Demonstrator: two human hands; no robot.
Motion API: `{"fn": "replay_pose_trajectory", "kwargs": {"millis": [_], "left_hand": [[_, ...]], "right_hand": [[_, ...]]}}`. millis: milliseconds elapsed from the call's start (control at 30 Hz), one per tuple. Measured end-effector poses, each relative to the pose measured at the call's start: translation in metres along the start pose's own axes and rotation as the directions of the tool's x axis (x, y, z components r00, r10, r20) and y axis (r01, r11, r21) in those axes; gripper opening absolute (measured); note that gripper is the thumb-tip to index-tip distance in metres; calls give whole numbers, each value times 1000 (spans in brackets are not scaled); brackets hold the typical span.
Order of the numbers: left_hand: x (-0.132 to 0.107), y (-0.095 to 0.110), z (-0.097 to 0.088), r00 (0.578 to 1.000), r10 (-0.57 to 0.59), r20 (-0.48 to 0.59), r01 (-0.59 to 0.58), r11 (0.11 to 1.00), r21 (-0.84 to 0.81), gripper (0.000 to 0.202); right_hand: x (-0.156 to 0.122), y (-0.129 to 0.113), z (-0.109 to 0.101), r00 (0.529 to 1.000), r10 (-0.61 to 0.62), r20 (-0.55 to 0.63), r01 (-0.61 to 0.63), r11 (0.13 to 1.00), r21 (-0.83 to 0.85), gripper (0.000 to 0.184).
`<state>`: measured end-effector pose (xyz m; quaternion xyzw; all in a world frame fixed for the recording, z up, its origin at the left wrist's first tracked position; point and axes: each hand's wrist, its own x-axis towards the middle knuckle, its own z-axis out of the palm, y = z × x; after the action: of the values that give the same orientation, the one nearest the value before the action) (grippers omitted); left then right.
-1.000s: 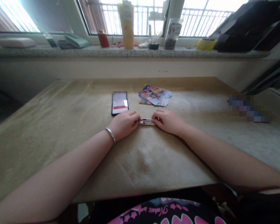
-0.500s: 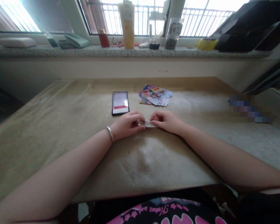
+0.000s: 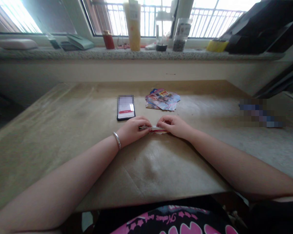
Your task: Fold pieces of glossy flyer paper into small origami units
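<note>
Centre of the frame, and a thin, pale piece of what looks like folded paper (image 3: 157, 128) is held low over the table (image 3: 88, 169), with red showing along its lower edge. Its left end is pinched between thumb and fingers of the left hand (image 3: 134, 130); its right end is gripped the same way by the right hand (image 3: 177, 126). Both ends are held, it seems, so that the strip is kept level and steady between the hands — and much of it is hidden by the fingers, so its full shape cannot be told.

Just above the left hand, the phone (image 3: 126, 110) is laid flat with its lit screen up, presumably placed so that it can be glanced at. That side is crowded a little by it. Above the right hand, a loose pile of printed cards (image 3: 163, 100) is fanned out, within easy reach.

At the right of the frame, a bluish item (image 3: 260, 113) is blurred beyond naming, well apart from the hands. Along the top, the windowsill (image 3: 88, 55) is lined with a tall yellow bottle (image 3: 133, 29), a red container (image 3: 108, 41) and a yellow roll (image 3: 217, 45) — none of them in the hands' way.
</note>
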<state>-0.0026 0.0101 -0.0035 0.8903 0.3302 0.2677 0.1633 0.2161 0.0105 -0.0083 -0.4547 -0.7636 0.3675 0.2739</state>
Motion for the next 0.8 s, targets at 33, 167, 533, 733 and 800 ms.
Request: {"fn": "replay_pose_trajectory", "kwargs": {"millis": [33,167,533,733,800], "left_hand": [[0,0,1,1000,-3,-5,3,1000,27,13],[2,-3,2,1000,-5,0,5,993,121,14],[6,-10,7,1000,3,7,-5,983,184,11],[5,-6,6,992,117,47,-125,963,240,16],[4,-4,5,988,142,65,-155,951,267,17]], "right_hand": [[-1,-1,1,1000,-25,-15,25,999,-36,26],[-2,-4,3,986,-159,-46,147,968,-206,16],[1,-1,9,931,-351,-103,260,834,-487,8],[-1,-7,11,944,-331,-14,256,756,-603,7],[-1,-8,12,941,-340,-1,262,729,-632,7]]}}
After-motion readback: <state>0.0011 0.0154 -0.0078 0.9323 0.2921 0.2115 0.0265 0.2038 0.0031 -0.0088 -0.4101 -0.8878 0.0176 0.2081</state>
